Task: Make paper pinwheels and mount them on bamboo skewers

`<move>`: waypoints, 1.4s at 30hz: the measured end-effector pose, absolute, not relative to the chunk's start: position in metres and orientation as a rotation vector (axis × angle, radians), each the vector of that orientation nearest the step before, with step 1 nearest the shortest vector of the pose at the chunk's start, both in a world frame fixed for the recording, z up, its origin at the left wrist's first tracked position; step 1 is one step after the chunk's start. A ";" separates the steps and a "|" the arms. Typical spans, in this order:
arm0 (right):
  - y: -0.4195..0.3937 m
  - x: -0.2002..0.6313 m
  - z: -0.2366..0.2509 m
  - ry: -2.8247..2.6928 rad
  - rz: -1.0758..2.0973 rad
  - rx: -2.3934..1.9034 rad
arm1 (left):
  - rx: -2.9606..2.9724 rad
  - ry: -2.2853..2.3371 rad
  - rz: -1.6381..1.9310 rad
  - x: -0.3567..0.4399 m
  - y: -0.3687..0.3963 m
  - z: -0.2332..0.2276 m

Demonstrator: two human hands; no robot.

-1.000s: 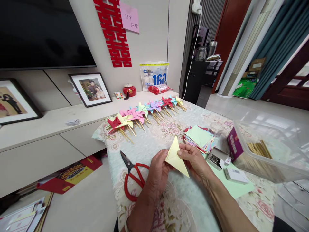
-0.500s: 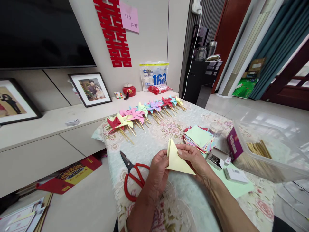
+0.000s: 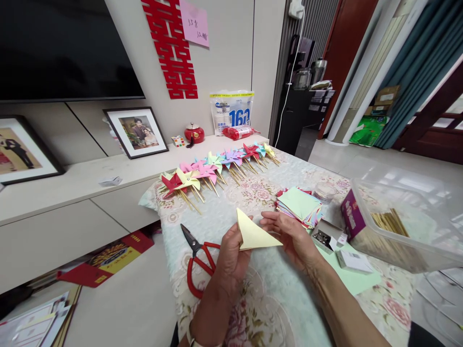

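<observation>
A pale yellow sheet of paper [image 3: 255, 233], folded into a triangle, is pinched at its left side by my left hand [image 3: 233, 248]. Just right of the paper, my right hand [image 3: 287, 233] is off its face, fingers apart and slightly curled; some fingertips are close behind its edge. Red-handled scissors [image 3: 195, 248] lie beside my left forearm, blades pointing away. Beyond my right hand sits a stack of coloured paper squares [image 3: 298, 205]. A small open box of metal fasteners [image 3: 323, 238] stands near my right wrist, with a white small box [image 3: 353, 261] beside it.
Several finished paper pinwheels [image 3: 188, 179] on sticks lie in a row along the table's far left edge. A clear plastic bin [image 3: 390, 246] with wooden sticks stands at the right. A flowered tablecloth [image 3: 260, 193] covers the table. Behind is a cabinet with framed photos [image 3: 136, 132].
My right hand has let go of the folded paper and moved slightly right. My left hand has shifted a little left, tilting the paper with it.
</observation>
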State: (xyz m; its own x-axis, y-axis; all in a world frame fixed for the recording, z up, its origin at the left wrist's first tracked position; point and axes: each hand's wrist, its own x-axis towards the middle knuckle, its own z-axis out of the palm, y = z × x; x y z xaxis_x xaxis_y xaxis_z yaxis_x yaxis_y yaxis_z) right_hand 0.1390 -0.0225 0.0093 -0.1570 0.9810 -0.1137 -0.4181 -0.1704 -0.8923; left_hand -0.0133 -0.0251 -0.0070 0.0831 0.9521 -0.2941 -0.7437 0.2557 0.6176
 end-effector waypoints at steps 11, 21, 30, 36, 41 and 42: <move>-0.022 0.134 0.003 -1.213 1.421 -1.009 | 0.277 0.731 1.366 -0.013 -0.023 -0.006; -0.019 0.137 0.003 -1.193 1.216 -1.098 | 0.366 0.698 1.306 -0.009 -0.029 -0.002; -0.019 0.133 -0.003 -1.108 1.312 -1.077 | 0.420 0.727 1.297 -0.007 -0.034 -0.003; -0.018 0.131 -0.001 -0.977 1.418 -1.027 | 0.456 0.708 1.291 -0.007 -0.034 -0.006; -0.017 0.134 -0.001 -0.952 1.420 -1.027 | 0.500 0.688 1.282 -0.007 -0.035 -0.003; -0.017 0.134 -0.001 -0.954 1.416 -1.024 | 0.513 0.685 1.282 -0.007 -0.035 -0.003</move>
State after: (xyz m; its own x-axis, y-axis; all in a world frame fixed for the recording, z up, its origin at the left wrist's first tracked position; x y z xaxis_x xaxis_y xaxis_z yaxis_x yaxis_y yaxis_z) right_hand 0.1342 -0.0168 -0.0012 -0.0352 0.9963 -0.0779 -0.3024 -0.0849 -0.9494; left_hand -0.0066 -0.0354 -0.0030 0.1372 0.9748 -0.1760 -0.6876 0.2216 0.6914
